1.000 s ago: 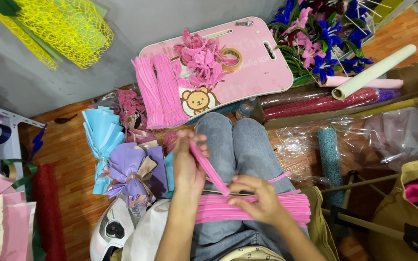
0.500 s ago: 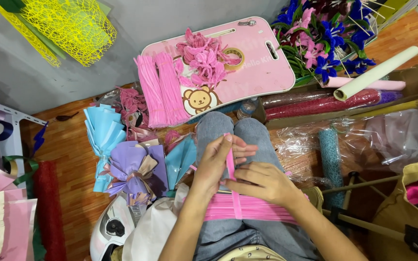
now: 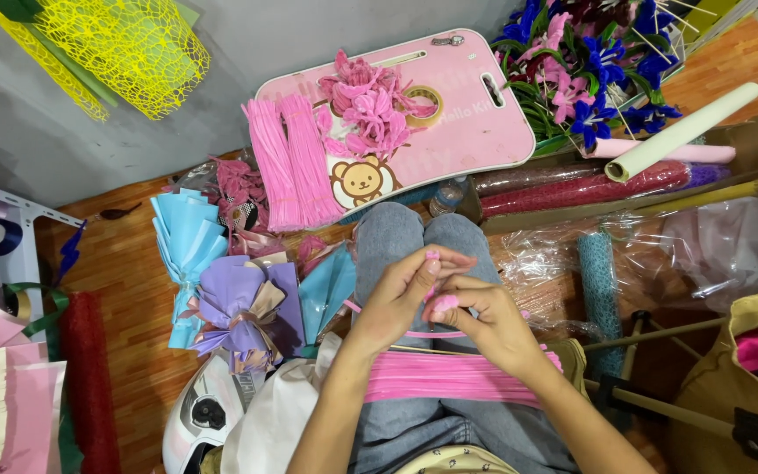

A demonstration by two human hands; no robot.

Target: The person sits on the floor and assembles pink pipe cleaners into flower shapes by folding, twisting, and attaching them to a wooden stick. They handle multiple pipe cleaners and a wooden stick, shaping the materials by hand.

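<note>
A person sitting on a wooden floor [image 3: 133, 272] is working a pink pipe cleaner [image 3: 432, 290] over jeans-clad knees. The left hand [image 3: 401, 294] is pinching the stem with its grip closed, fingers curled around the folded pink length. The right hand [image 3: 475, 320] is meeting it from the other side, its grip likewise shut on the same pipe cleaner, thumb and fingertips pressing against it. The two hands are touching just above the lap, where a bundle of pink pipe cleaners [image 3: 449, 377] is lying crosswise on the thighs, just beneath the wrists. Beyond the knees, a pink lap tray [image 3: 475, 132] is carrying more pink stems [image 3: 287, 162], finished pink twisted flowers [image 3: 366, 105] and a roll of tape [image 3: 423, 104]. Blue and purple wrapped bouquets [image 3: 221, 281] are resting to the left, and blue and pink flowers [image 3: 581, 70] are standing at upper right beside a cream paper roll [image 3: 682, 132].
</note>
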